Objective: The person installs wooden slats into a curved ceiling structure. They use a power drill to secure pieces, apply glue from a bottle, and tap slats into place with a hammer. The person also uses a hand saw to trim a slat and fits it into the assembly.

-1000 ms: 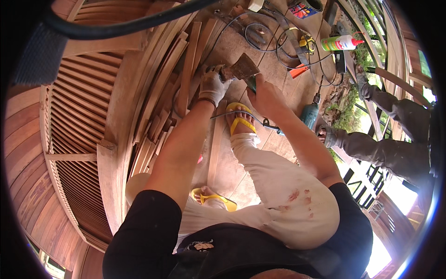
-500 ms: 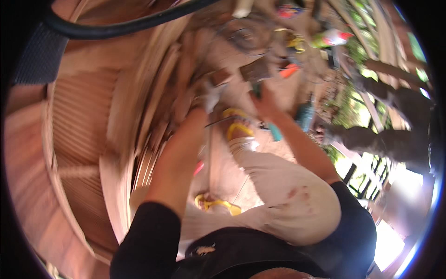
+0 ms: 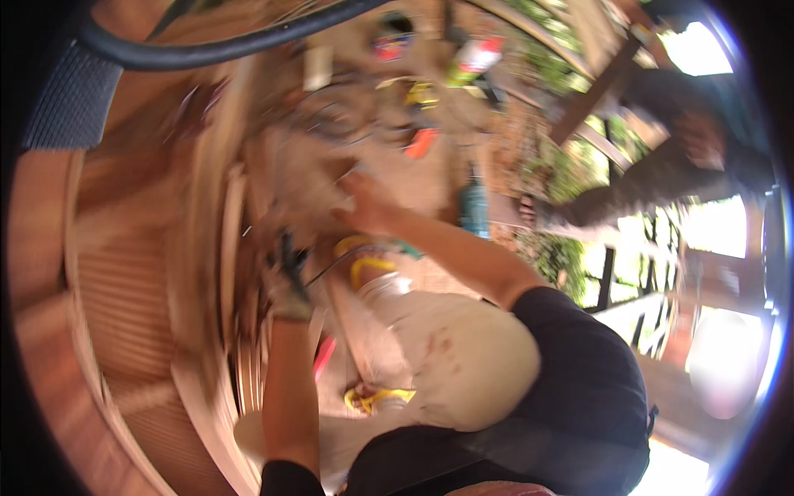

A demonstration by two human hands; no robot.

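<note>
Motion smears most of the head view. My gloved left hand (image 3: 286, 285) is low at centre-left beside wooden strips (image 3: 233, 231), with a dark object (image 3: 289, 252) at its fingers; whether it grips this is unclear. My bare right hand (image 3: 364, 202) reaches in above it, over a blurred tan surface; its fingers and anything in them are indistinct. Below the hands are my yellow sandal (image 3: 372, 269) and pale trouser knee (image 3: 471, 364). A teal drill (image 3: 474, 211) lies right of my right hand, with coiled cables (image 3: 339, 112) farther up.
Up top lie a glue bottle (image 3: 473, 62), a yellow tool (image 3: 422, 95), an orange object (image 3: 420, 142) and a tin (image 3: 393, 37). Slatted wooden panels (image 3: 124, 314) fill the left. A co-worker's leg (image 3: 628, 190) is at right, beside railings and plants (image 3: 558, 264).
The view has swung, shifting the floor items leftward. My hands have moved left and down; the blade seen between them earlier is no longer distinguishable. The co-worker's legs have changed position.
</note>
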